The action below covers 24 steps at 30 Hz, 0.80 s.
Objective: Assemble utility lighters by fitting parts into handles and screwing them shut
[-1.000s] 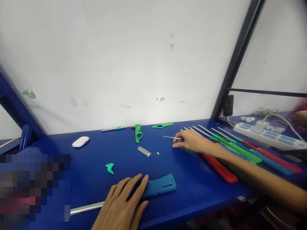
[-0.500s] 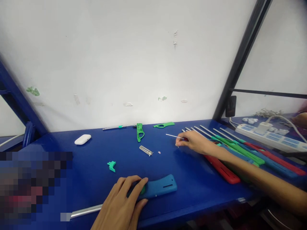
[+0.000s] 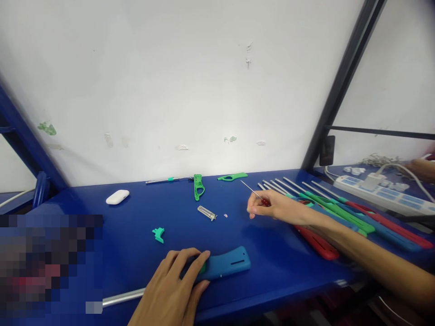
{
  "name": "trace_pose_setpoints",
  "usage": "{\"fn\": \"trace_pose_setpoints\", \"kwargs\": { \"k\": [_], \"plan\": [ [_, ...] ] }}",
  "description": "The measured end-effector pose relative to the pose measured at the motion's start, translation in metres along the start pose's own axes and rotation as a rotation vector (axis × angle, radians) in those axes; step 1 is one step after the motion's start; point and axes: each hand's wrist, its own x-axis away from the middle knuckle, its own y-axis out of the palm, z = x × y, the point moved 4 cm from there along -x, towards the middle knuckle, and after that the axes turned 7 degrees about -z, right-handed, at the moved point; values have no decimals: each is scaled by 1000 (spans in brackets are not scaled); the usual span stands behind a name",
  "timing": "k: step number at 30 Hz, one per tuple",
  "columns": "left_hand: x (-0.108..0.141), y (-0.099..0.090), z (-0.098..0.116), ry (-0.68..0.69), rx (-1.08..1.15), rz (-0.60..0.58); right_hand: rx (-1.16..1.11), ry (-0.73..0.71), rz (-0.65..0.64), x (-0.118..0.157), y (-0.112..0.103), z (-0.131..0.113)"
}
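Note:
My left hand [image 3: 176, 280] is wrapped round a blue lighter [image 3: 229, 264] that lies on the blue table, its metal tube pointing left. Over the table on the right, my right hand [image 3: 268, 206] holds a screwdriver [image 3: 266, 202] with a red handle and a thin shaft pointing up and to the left. A small clear part [image 3: 207, 213] and a tiny pinkish piece [image 3: 225, 216] lie left of my right hand. A teal piece [image 3: 158, 234] rests above my left hand. Two green shell pieces [image 3: 197, 187] [image 3: 233, 177] lie near the wall.
Several red, blue and green lighters [image 3: 343, 213] lie at the right, partly under my right forearm. A white case [image 3: 117, 197] sits at the left, and a metal tube [image 3: 159, 181] by the wall. Beyond the post are a power strip [image 3: 387, 192] and another person's hand.
My right hand has moved slightly down and turned the screwdriver, so its shaft slants up more and the red handle shows. My left hand has stayed on the blue lighter.

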Motion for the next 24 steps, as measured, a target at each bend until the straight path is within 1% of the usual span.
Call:
{"fn": "trace_pose_setpoints", "kwargs": {
  "k": [6, 14, 19, 24],
  "plan": [
    [-1, -2, -1, -6, 17, 10, -70, 45, -47, 8, 10, -7],
    [2, -2, -2, -5, 20, 6, -74, 70, -92, 22, 31, -27],
    [3, -2, -2, -15, 29, -12, -38, 80, -51, 26, 38, -27],
    [3, -1, -1, -11, 7, -19, -37, 59, -19, 21, 41, -23]
  ]
}}
